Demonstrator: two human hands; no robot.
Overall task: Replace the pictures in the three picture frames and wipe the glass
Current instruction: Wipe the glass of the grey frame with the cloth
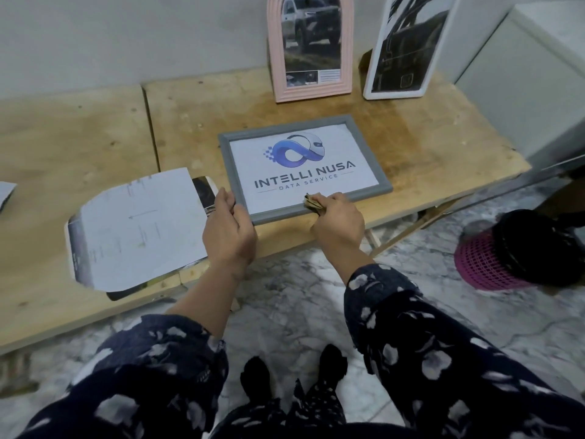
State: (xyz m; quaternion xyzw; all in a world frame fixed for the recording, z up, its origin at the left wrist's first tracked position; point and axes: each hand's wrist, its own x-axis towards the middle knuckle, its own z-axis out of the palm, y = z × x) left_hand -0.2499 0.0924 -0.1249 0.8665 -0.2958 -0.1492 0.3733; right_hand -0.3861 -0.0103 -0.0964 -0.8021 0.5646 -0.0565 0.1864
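Loose prints [139, 229] beside grey frame [304, 167], upright frames [310, 49] behind

Matt grey frame [378, 180] (glossy glass), rough wooden table [95, 128].

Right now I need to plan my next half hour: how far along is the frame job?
Looks done: pink frame and white frame stand upright with pictures in. In hand: the left hand holds the grey frame, with a logo print inside, while the right hand presses a cloth to its glass. Left: finish wiping, stand it up.
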